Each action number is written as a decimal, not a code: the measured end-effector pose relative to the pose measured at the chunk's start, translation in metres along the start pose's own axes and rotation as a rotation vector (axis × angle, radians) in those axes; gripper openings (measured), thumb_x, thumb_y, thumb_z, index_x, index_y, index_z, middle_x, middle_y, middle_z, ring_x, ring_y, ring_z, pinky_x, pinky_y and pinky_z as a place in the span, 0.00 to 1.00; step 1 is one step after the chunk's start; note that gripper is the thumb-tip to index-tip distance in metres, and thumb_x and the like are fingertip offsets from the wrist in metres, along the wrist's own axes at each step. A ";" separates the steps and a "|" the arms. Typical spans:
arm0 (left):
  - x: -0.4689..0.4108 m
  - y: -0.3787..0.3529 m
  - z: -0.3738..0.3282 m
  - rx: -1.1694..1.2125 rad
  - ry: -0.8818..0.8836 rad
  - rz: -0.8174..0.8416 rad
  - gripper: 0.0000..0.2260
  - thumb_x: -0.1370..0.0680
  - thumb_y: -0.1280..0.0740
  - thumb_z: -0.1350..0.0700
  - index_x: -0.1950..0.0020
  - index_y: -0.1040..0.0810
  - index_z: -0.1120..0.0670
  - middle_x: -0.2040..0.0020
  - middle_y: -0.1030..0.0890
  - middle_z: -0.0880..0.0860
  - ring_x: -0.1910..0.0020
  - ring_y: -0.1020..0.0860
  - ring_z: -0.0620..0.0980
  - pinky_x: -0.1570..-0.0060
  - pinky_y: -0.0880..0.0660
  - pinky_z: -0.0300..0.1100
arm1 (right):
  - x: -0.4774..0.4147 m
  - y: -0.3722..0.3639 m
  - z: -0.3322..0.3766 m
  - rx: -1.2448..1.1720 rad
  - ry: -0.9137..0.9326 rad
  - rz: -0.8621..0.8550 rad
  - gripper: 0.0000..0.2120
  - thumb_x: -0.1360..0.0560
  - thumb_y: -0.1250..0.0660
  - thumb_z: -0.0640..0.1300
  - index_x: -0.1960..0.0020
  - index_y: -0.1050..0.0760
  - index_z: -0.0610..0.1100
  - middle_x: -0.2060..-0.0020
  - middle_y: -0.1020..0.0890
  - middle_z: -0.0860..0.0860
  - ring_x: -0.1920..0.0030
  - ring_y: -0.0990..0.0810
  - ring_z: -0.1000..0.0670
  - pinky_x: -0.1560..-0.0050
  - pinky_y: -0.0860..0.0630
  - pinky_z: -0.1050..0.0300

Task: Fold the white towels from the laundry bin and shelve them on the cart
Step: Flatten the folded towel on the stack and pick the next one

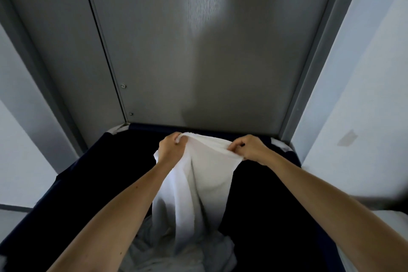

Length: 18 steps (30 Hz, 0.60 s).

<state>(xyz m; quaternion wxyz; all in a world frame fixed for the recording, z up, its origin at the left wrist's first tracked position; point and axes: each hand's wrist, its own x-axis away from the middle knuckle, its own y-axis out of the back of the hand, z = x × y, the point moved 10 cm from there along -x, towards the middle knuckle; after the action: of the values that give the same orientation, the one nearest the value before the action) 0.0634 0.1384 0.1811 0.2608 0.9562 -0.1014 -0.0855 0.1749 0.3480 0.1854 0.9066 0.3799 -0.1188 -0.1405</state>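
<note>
**Towel held up over bin, fold not yet begun**

Both hands hold one white towel (198, 183) up over the bin (99, 174), at its far end. Left hand (171, 148): fingers curled tight round a bunched bit of the top edge, prob. near a corner. Right hand (249, 148): fingers & thumb pinch the same edge further right. The edge sags a little btwn the two. Rest of the towel hangs in long soft folds. Its btm end trails into the bin and either touches or is lost in the pile (150, 256) of white linen at the near btm; can't tell which. Bin is dark cloth, deep. Grey panel (198, 51) stands right behind it, pale walls either side. No cart in view.

Step, as I read it: pick-up & spread, i.e. finding the two top corners before the 1st fold. Task looks early: linen lies in the bin, nothing shelved that I can see.

Next move calls for sliding the hands apart along the edge to the corners and pulling it taut. Then lift high enough that the tail clears the pile, and bring the corners together for a halving fold. Terry is limp & won't hold shape, so it needs tension or a flat surface. Cart prob. means a turn away from the bin.
</note>
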 end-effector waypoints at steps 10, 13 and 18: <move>-0.002 -0.001 0.012 -0.022 0.041 0.001 0.09 0.22 0.39 0.55 0.57 0.23 0.57 0.65 0.25 0.51 0.60 0.27 0.52 0.61 0.33 0.41 | 0.007 -0.007 -0.010 0.520 0.113 0.089 0.14 0.23 0.40 0.51 0.53 0.25 0.40 0.53 0.26 0.49 0.52 0.24 0.46 0.48 0.28 0.54; -0.003 0.000 0.024 -0.028 0.092 0.008 0.09 0.21 0.39 0.55 0.59 0.25 0.56 0.65 0.26 0.51 0.61 0.27 0.53 0.61 0.35 0.40 | 0.013 -0.009 0.001 0.332 0.248 0.022 0.16 0.25 0.33 0.47 0.57 0.22 0.32 0.55 0.24 0.47 0.56 0.24 0.46 0.51 0.29 0.57; -0.005 -0.005 0.027 -0.039 0.122 0.027 0.09 0.22 0.39 0.53 0.57 0.24 0.56 0.63 0.25 0.52 0.61 0.26 0.54 0.61 0.33 0.40 | 0.016 -0.003 -0.001 0.031 0.214 -0.155 0.15 0.29 0.30 0.38 0.69 0.34 0.40 0.70 0.32 0.51 0.69 0.35 0.54 0.68 0.38 0.65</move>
<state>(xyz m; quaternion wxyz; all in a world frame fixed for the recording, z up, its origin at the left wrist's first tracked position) 0.0534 0.1307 0.1563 0.2860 0.9530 -0.0965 -0.0257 0.1896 0.3414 0.1845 0.8944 0.4148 0.0061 -0.1672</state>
